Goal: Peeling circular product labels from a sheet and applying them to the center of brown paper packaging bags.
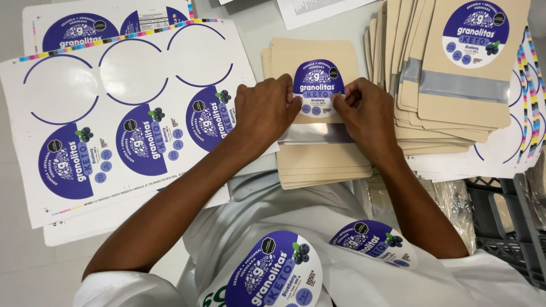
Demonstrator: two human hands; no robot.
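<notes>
Pressing round purple sticker (318, 88) onto top tan pouch (315, 57) of stack, between both hands. Left hand (264, 111) pinches left edge, right hand (364, 111) pinches right edge. Sticker judged thin, light, floppy, tacky underneath; hold by rim only. Sticker sheet (114, 113) lies left of left hand.

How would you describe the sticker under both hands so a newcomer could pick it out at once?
Start at the short stack of tan pouches in the table's middle. On its top pouch lies a round purple sticker, pinched between the left hand and right hand. Unlike the sheet's stickers, it already sits on a pouch under fingers.
</notes>
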